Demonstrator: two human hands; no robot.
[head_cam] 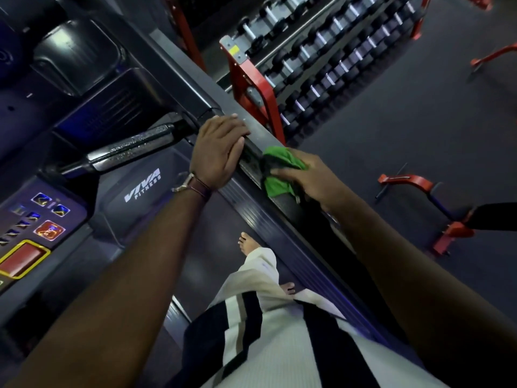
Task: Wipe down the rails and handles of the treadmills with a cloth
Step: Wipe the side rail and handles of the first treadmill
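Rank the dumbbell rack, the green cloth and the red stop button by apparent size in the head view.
1. dumbbell rack, by far the largest, though it stands farther off.
2. green cloth and red stop button: these look alike, and the cloth is partly under the right hand, so I won't rank them.

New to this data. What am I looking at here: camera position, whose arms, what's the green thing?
There is one picture, from a wide-angle camera worn on a person's head, looking down, so the arms are the wearer's own. No robot is involved. The person stands on a treadmill; its console with buttons is at the left. The left hand, with a watch on its wrist, lies with straight fingers on the treadmill's side rail. The right hand grips a green cloth and presses it onto that rail, just behind the left hand. A metal-gripped handle sticks out near the console. Beyond the rail stands a red dumbbell rack.
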